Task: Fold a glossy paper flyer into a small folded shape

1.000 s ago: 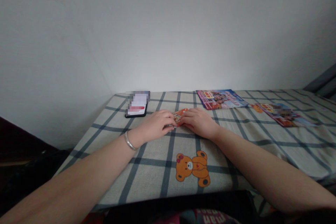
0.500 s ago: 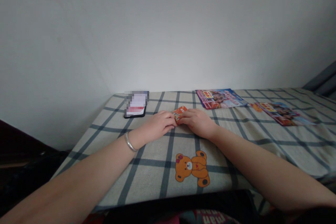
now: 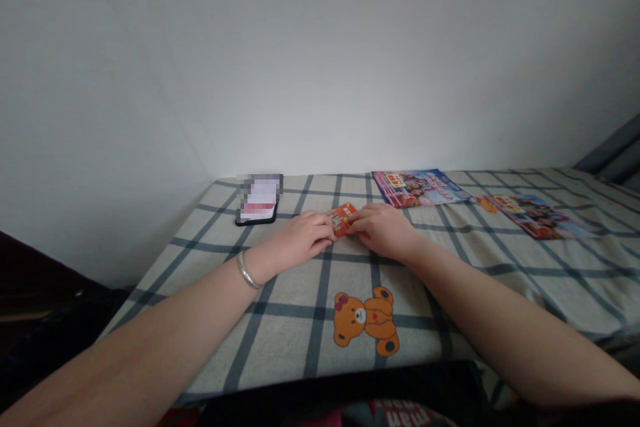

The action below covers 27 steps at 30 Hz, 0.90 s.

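Both my hands meet over a small folded orange printed paper (image 3: 342, 218) on a checked cloth (image 3: 450, 260). My left hand (image 3: 300, 240), with a silver bangle (image 3: 246, 270) on the wrist, pinches the paper's left side with curled fingers. My right hand (image 3: 383, 230) grips its right side, fingers curled down on it. The paper sits slightly raised between the fingertips, tilted up toward the wall.
A black phone (image 3: 257, 200) lies at the back left of the cloth. Two colourful leaflets lie at the back right, one (image 3: 420, 187) near the wall, another (image 3: 537, 215) further right. An orange bear print (image 3: 367, 320) marks the cloth near me. A white wall rises behind.
The hands stay in nearly the same place; the fingers have shifted slightly on the orange paper, and its far edge sits a little higher.
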Each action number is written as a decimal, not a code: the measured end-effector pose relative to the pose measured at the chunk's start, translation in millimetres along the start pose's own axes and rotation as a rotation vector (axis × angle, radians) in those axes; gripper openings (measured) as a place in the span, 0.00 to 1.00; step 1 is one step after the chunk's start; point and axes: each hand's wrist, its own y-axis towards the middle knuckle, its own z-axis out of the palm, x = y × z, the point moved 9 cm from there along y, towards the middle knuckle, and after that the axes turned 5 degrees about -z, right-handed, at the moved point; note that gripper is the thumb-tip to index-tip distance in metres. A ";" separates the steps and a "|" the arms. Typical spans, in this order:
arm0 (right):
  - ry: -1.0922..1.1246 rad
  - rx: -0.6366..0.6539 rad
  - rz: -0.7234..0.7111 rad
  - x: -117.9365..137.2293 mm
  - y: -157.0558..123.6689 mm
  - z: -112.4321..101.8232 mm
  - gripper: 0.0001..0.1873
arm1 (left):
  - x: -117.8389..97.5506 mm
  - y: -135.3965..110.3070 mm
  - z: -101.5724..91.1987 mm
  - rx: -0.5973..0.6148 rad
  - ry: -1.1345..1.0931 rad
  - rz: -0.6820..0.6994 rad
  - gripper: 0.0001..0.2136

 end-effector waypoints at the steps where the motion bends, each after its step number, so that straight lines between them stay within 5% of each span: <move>1: 0.001 0.005 0.008 -1.3 -0.1 0.0 0.17 | -0.6 0.0 -0.6 0.002 0.004 -0.004 0.07; 27: -0.161 0.117 0.323 -46.4 -16.2 -6.4 0.15 | 0.7 -2.7 -1.8 0.011 -0.007 0.002 0.07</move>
